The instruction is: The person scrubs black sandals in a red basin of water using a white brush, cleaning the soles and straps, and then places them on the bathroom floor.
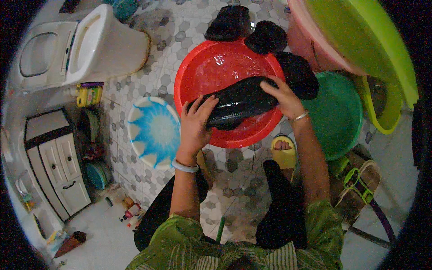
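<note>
A long, black, glossy rounded object (pixel 243 100) is held sideways over the red basin (pixel 194 63); its exact kind is unclear, and its surface shines as if wet. My left hand (pixel 200 112) grips its left end, fingers bent over the top. At the other end my right hand (pixel 282 95) holds it, fingers on the upper side and the thumb out of sight. Water glints inside the basin. Around the rim lie similar dark things: one at the back (pixel 227 23), a smaller one (pixel 266 37) beside it, and another (pixel 296 75) at the right.
A white basin with a blue splash pattern (pixel 157 130) stands left, a green basin (pixel 339 117) right. Large pink and lime tubs (pixel 378 40) lean at the far right. A toilet (pixel 108 49) and a white cabinet (pixel 58 166) line the left. A small stool (pixel 360 184) sits lower right.
</note>
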`<state>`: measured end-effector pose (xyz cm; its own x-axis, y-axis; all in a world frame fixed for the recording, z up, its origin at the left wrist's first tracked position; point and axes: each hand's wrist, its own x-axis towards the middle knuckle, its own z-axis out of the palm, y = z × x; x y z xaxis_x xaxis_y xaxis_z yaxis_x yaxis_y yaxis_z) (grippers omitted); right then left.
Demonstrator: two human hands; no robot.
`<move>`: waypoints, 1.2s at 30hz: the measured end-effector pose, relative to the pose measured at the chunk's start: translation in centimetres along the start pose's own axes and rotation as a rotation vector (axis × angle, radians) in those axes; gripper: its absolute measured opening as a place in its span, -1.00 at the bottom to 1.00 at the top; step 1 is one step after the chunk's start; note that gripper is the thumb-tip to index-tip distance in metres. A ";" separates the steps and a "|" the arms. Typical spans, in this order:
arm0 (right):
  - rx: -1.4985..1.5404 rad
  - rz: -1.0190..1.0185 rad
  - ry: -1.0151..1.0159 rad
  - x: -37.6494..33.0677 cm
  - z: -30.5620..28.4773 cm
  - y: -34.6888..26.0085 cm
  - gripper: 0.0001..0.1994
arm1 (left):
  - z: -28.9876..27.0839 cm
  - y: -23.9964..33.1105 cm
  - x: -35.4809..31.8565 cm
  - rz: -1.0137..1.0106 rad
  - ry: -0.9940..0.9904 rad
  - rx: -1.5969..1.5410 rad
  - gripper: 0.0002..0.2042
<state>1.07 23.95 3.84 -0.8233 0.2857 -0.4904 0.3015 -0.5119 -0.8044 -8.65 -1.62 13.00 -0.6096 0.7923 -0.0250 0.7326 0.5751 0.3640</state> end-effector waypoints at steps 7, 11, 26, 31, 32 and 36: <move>0.184 -0.174 -0.075 -4.1 2.2 -1.7 -0.60 | 0.1 -0.8 0.4 -0.181 0.274 0.211 -0.25; 0.013 -0.366 0.086 -6.4 5.0 -4.1 -0.57 | 1.4 -0.6 0.3 -0.299 0.377 -0.101 -0.19; -0.760 -1.057 -0.052 -12.0 9.6 -2.3 -0.50 | 0.1 6.1 -0.5 -0.791 0.302 -1.951 -0.63; -0.786 -0.944 -0.053 -12.4 8.3 -2.4 -0.54 | 0.8 6.7 -0.5 -0.754 0.377 -1.750 -0.61; -0.789 -0.923 -0.045 -12.7 8.1 -2.3 -0.53 | 0.8 7.3 -0.4 -0.710 0.379 -1.775 -0.56; -0.903 -0.986 0.024 -13.1 6.5 -1.7 -0.60 | 2.2 8.6 -0.5 -0.647 0.261 -1.906 -0.45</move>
<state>8.18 15.79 13.77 -0.8739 0.2423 0.4213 -0.1923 0.6238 -0.7576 -1.34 3.38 14.14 -0.7465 0.4573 -0.4833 -0.6482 -0.3358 0.6834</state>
